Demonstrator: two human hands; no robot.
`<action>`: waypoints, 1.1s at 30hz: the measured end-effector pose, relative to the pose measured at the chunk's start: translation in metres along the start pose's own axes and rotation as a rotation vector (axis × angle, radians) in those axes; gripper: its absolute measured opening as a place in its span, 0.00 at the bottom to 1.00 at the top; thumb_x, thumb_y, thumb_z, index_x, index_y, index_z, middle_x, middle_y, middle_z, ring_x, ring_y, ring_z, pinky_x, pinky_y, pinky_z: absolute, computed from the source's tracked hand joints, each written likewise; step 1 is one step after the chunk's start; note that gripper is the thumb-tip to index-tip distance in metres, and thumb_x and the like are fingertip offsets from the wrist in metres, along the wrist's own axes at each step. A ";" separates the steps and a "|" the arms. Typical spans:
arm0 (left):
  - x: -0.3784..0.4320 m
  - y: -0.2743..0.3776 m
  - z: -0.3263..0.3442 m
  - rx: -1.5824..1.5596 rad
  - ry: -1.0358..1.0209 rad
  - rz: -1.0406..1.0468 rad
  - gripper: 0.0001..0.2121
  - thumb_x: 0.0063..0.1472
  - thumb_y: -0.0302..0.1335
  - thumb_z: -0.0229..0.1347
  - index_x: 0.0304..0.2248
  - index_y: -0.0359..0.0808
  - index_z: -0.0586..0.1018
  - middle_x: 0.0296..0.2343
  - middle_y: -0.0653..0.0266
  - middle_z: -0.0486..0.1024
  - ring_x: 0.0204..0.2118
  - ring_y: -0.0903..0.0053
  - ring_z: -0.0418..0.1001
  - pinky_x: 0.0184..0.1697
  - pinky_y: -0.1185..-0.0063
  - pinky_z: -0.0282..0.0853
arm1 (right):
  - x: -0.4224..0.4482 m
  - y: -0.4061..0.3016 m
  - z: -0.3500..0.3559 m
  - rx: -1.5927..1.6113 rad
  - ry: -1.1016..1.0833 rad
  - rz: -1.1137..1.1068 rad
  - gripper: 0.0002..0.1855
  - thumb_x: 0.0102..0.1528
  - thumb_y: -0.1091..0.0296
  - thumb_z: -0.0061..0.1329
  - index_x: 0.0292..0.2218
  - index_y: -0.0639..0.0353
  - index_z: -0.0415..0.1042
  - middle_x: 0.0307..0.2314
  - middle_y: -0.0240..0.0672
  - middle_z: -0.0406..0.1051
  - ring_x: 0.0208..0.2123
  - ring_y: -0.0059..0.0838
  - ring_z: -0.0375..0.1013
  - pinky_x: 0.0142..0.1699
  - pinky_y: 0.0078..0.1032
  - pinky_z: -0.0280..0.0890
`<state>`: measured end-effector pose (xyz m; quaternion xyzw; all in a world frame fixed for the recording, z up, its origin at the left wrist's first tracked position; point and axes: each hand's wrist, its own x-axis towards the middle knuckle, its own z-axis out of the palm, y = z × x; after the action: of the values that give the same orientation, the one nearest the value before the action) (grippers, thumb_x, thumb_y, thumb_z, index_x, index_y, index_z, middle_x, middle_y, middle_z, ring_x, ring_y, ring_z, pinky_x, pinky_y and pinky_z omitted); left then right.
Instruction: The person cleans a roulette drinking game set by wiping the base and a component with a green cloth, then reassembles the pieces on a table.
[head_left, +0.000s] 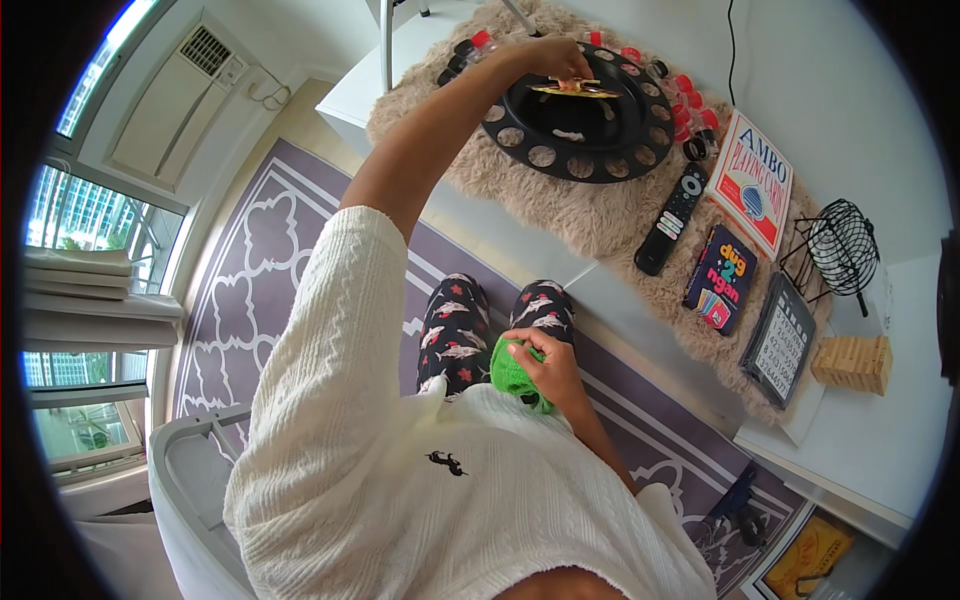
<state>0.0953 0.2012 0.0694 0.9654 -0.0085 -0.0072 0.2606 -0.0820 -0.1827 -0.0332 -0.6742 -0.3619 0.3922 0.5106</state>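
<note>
My left hand (559, 60) reaches over a round black tray (592, 167) with holes around its rim and pinches a thin, shiny gold disc (574, 89), seen nearly edge-on above the tray's sunken centre. It looks like the wheel of a roulette drinking set. A small pale patch shows in the black bowl below; I cannot tell what it is. Near my lap, my right hand (551, 367) holds a bunched green cloth (514, 371). Small clear shot glasses with red bases (682, 112) and black bases (696, 148) lie around the tray on a beige fur cover (517, 187).
Right of the tray lie a black remote (670, 217), a playing-card box (751, 184), a card-game box (720, 279) and a bingo-card pack (778, 341). A wire bingo cage (840, 240) and a wooden-block stack (851, 364) stand farther right. A white chair (176, 480) is at lower left.
</note>
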 end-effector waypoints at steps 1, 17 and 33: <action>-0.001 0.000 0.001 0.001 0.002 -0.004 0.17 0.48 0.17 0.53 0.41 0.34 0.75 0.34 0.59 0.76 0.33 0.76 0.74 0.39 0.79 0.70 | 0.000 0.000 0.000 -0.004 -0.003 -0.007 0.10 0.51 0.69 0.49 0.35 0.61 0.73 0.17 0.27 0.66 0.20 0.10 0.59 0.27 0.13 0.57; 0.000 0.009 0.041 0.278 0.180 0.092 0.18 0.39 0.18 0.56 0.35 0.38 0.79 0.27 0.59 0.77 0.33 0.68 0.75 0.37 0.74 0.70 | 0.005 0.020 0.003 -0.035 -0.043 -0.017 0.11 0.50 0.65 0.48 0.36 0.58 0.72 0.20 0.33 0.71 0.22 0.18 0.69 0.29 0.18 0.61; -0.049 0.028 0.057 0.326 0.373 -0.019 0.24 0.43 0.30 0.60 0.44 0.49 0.74 0.36 0.63 0.75 0.37 0.66 0.72 0.40 0.71 0.68 | 0.007 0.021 0.003 -0.079 -0.056 0.002 0.10 0.51 0.67 0.48 0.36 0.59 0.73 0.18 0.27 0.68 0.21 0.12 0.62 0.29 0.14 0.59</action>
<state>0.0450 0.1492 0.0352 0.9793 0.0479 0.1703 0.0986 -0.0800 -0.1799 -0.0547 -0.6829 -0.3905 0.3972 0.4727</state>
